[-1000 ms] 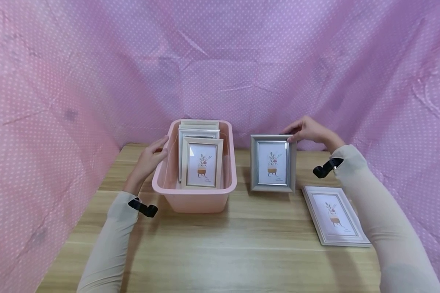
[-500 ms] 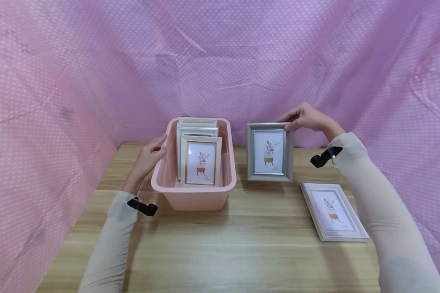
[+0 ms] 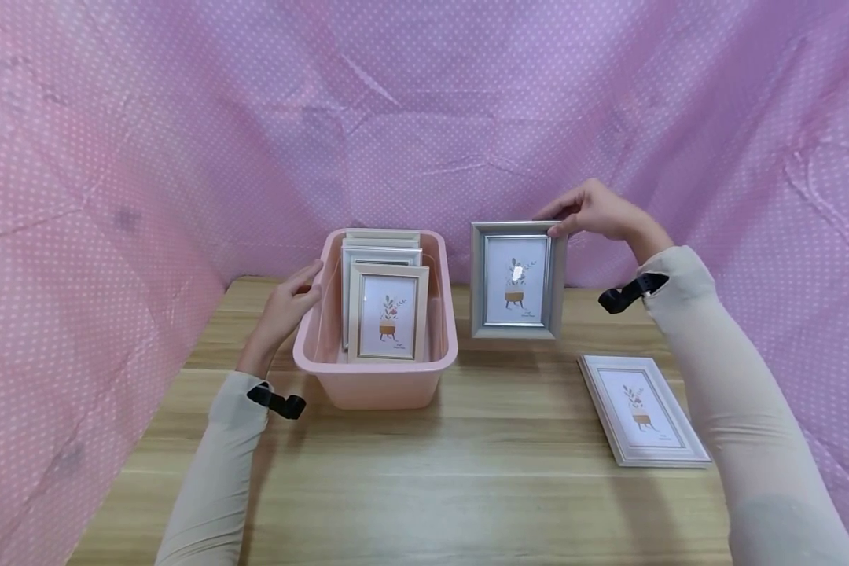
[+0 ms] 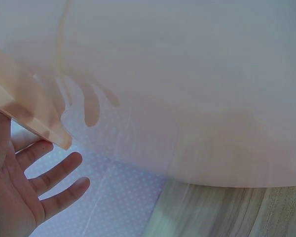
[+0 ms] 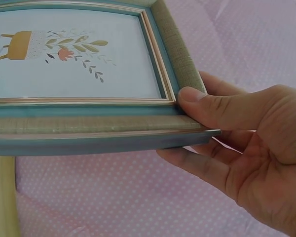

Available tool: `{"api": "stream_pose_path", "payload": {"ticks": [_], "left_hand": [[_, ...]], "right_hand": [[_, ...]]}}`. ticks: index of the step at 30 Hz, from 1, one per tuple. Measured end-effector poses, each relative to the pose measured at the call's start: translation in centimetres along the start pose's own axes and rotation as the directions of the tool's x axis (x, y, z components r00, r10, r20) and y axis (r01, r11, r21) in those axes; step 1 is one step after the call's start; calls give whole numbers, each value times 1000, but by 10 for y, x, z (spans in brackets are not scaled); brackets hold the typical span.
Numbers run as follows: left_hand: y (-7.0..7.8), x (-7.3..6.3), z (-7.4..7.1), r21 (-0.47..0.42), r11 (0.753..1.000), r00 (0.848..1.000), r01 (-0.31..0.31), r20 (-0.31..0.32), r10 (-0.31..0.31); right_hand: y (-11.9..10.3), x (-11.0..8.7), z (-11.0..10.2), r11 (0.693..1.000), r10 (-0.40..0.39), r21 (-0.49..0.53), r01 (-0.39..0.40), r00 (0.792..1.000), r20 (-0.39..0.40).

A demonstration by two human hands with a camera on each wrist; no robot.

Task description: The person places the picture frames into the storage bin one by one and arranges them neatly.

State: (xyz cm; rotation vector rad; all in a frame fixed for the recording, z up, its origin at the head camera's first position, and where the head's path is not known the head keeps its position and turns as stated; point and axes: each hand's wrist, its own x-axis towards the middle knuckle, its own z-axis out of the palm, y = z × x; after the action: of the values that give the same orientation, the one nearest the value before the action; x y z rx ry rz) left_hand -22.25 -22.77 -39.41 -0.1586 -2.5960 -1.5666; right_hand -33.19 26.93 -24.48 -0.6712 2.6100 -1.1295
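My right hand holds a grey-green picture frame by its upper right corner, upright above the table. In the right wrist view the thumb presses the front of the picture frame, with fingers behind it. My left hand touches the left rim of a pink plastic bin. The left wrist view shows its fingers fairly straight and spread below the bin's rim. Several frames stand inside the bin, a cream frame in front.
A white picture frame lies face up at the right of the wooden table, perhaps on another. Pink dotted cloth hangs behind and at both sides. Each wrist wears a black strap mount.
My right hand has raised the grey-green frame and shifted it slightly left, lifting it off the table. My left hand stays at the bin's rim.
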Motion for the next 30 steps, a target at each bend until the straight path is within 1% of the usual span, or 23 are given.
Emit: {"api": "stream_pose_path", "payload": {"ticks": [2, 5, 10, 16, 25, 30], "left_hand": [[0, 0, 0, 2, 1000, 1000, 13, 1, -13], [-15, 5, 2, 10, 1000, 1000, -5, -16, 6], [-17, 5, 2, 12, 1000, 999, -21, -25, 22], [-18, 5, 1, 24, 1000, 999, -18, -34, 19], [-16, 3, 0, 28, 999, 1000, -16, -17, 16], [-14, 3, -1, 52, 999, 1000, -17, -4, 18]], "right_hand": [[-6, 0, -3, 1000, -12, -9, 12, 1000, -17], [-14, 0, -6, 999, -31, 13, 31, 998, -48], [-29, -1, -10, 996, -67, 55, 72, 993, -97], [-46, 0, -12, 993, -91, 65, 100, 987, -132], [-65, 0, -20, 993, -94, 58, 104, 983, -160], [-73, 1, -23, 988, -114, 80, 130, 977, -178]]}}
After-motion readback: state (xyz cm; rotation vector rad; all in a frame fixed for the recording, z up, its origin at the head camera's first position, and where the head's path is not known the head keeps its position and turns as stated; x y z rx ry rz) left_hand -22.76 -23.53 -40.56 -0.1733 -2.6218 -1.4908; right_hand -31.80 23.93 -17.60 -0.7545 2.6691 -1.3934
